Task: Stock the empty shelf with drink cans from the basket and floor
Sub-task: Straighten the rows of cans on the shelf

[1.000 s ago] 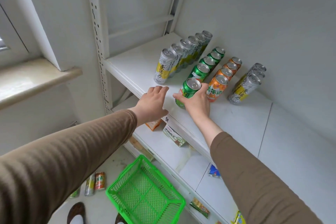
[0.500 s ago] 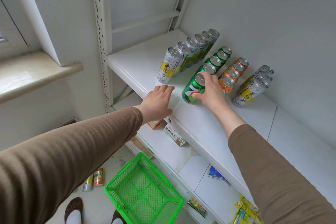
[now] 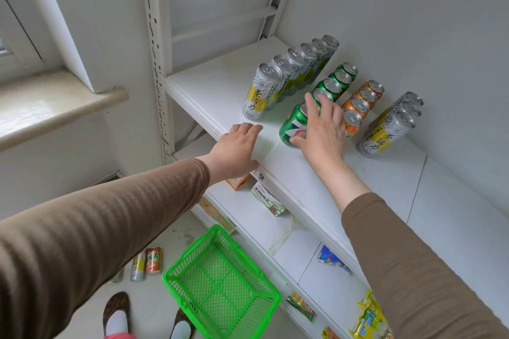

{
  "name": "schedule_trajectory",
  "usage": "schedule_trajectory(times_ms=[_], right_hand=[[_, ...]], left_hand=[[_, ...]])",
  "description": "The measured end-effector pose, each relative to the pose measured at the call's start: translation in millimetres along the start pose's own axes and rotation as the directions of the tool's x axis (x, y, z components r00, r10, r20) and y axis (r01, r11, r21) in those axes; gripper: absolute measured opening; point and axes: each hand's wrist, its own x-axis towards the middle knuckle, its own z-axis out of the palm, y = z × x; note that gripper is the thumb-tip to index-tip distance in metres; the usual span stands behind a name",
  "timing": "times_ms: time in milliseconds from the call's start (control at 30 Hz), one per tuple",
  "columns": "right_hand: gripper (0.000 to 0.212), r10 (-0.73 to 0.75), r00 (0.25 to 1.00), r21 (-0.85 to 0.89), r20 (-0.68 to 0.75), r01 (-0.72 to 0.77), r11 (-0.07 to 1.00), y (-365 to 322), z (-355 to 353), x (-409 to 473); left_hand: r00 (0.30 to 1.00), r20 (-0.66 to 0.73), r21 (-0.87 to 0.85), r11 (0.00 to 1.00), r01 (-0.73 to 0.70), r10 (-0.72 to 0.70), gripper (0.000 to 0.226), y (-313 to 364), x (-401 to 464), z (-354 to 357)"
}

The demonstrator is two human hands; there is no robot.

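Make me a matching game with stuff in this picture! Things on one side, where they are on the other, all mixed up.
Things:
1. green basket
2. front green can
3. left hand
4. orange can

Places:
A. lying on the floor
B. resting on the shelf edge
C. standing on the floor, empty
D. under the right hand

Pairs: 1-C, 2-D, 3-B, 4-A

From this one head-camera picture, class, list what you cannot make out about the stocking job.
- Front green can: the right hand covers its right side and top, so the grip is unclear.
- Rear silver cans: labels hidden by the cans in front.
- Cans on the floor: too small to read; one is half hidden by the left sleeve.
- Lower-shelf packets: cut off by the bottom edge.
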Motion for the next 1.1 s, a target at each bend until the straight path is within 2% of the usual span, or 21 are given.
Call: schedule_trajectory(times_ms=[100,200,300,467,633,767,933,1100], right_hand=[[0.098,-0.127,0.988,-0.033,-0.084,0.124,0.992,-33,-7,-20],[0.089,-0.223,0.971,0.003,-0.087,0.224,0.975,-76,-2,-43],[0.085,-0.253,0.966,0.084,-0.049,0.257,0.963,-120,17,-65],[0.082,-0.245,0.965,0.198,0.090,0.224,0.954,-195,60,-105],[0.074,-0.151,0.948,0.337,0.279,0.050,0.940,-271,125,-162],[0.068,-0.075,0.882,0.394,0.465,-0.130,0.910,-312,198,-212],[0.063,0.027,0.761,0.372,0.649,-0.348,0.861,-350,304,-270],[0.061,0.099,0.600,0.330,0.794,-0.562,0.759,-375,431,-320]], left_hand=[[0.998,-0.043,0.010,0.999,-0.034,0.034,0.088,-18,-18,-4],[0.996,-0.084,0.026,0.999,-0.032,0.034,0.087,-46,-45,-11],[0.997,-0.083,0.044,0.999,0.006,-0.002,0.091,-82,-77,-18],[0.994,-0.042,0.048,0.994,0.100,-0.098,0.091,-152,-140,-20],[0.978,0.077,0.057,0.980,0.190,-0.194,0.092,-241,-216,8],[0.943,0.198,0.057,0.963,0.262,-0.268,0.092,-306,-271,62],[0.872,0.348,0.064,0.937,0.344,-0.344,0.091,-362,-311,162],[0.805,0.447,0.044,0.909,0.414,-0.389,0.087,-398,-321,282]])
